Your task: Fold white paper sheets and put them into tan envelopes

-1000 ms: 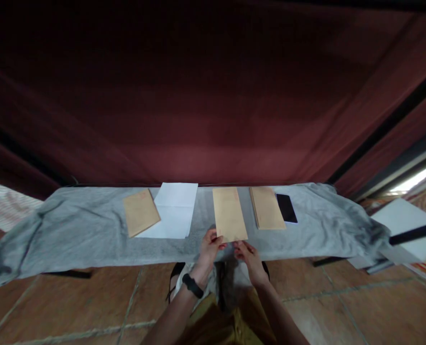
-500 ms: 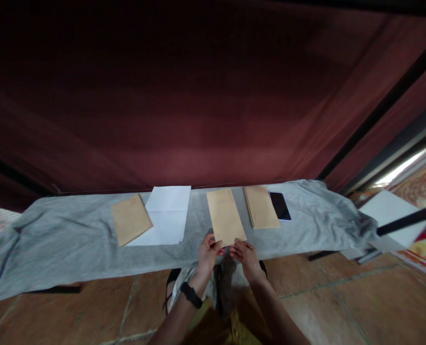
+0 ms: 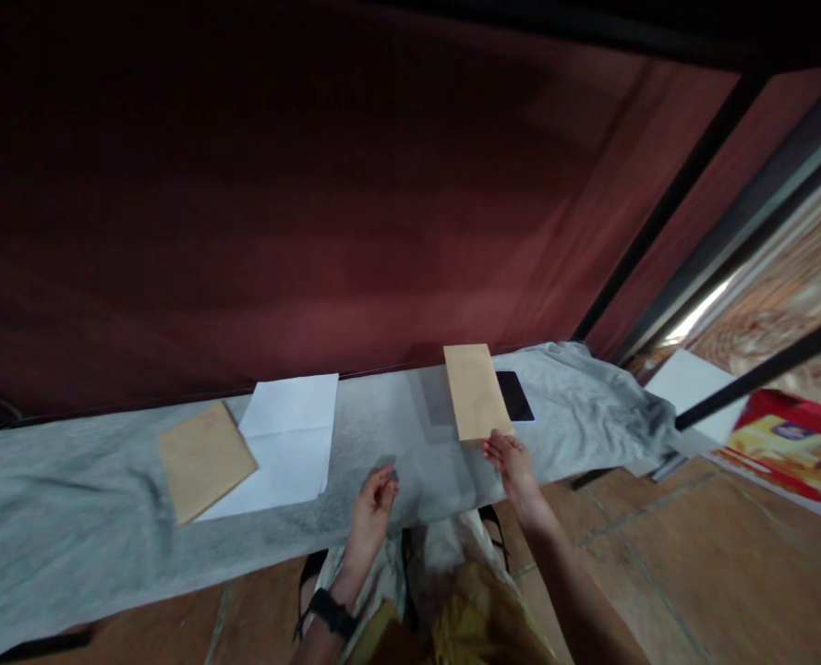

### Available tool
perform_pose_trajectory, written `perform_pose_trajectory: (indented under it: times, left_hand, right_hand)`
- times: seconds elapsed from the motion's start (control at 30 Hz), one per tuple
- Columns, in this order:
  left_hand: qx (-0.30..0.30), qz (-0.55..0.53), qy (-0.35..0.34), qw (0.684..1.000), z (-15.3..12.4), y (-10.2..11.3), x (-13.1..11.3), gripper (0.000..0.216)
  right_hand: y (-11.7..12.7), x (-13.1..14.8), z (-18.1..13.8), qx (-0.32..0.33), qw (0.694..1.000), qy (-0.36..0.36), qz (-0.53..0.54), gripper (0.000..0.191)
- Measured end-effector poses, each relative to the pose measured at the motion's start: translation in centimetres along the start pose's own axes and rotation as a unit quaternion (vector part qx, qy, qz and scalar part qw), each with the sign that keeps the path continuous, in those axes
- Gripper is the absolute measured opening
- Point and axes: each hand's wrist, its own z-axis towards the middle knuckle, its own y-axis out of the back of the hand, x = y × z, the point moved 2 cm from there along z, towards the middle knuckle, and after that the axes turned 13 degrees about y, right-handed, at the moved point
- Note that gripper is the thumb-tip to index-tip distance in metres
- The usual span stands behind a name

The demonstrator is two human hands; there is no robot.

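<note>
My right hand [image 3: 507,457] pinches the near edge of a brown paper envelope [image 3: 476,392]. The envelope is above the spot where the right-hand pile of brown envelopes lay, and it covers that pile. Just beyond its right edge a dark-screened phone [image 3: 517,397] lies partly hidden. My left hand [image 3: 375,499], wearing a black wristband, hovers over the near part of the grey cloth [image 3: 410,453]. Its fingers are loosely bent and apart, with nothing in them. To its left are white paper sheets [image 3: 292,434] with a crease across them, partly overlapped by another brown envelope [image 3: 208,462].
The grey cloth covers a long, narrow bench against a dark red panel [image 3: 355,277]. A black bar [image 3: 763,369] crosses at the right, near a white board [image 3: 694,392] and a red and yellow box [image 3: 790,453]. Below is a tiled floor [image 3: 666,536].
The envelope has moved right from the middle of the bench to over the pile. My left hand has let go of it; my right hand carries it. The view has shifted right.
</note>
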Motion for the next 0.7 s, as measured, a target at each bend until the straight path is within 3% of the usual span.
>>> perform_pose_trajectory:
  times: [0.23, 0.37, 0.7]
  left_hand:
    - [-0.003, 0.114, -0.096, 0.989, -1.4, 2.0, 1.5, 0.039]
    - [-0.005, 0.140, -0.134, 0.981, -1.9, 1.8, 1.2, 0.034]
    - [-0.028, 0.170, -0.156, 0.973, -2.6, 2.5, 1.0, 0.031]
  right_hand:
    - [3.4, -1.0, 2.8, -0.005, 0.999, -0.029, -0.032, 0.033]
    - [3.6, -1.7, 3.1, 0.002, 0.998, -0.052, -0.043, 0.032]
    - [3.8, -2.2, 3.4, -0.013, 0.997, -0.055, -0.056, 0.030]
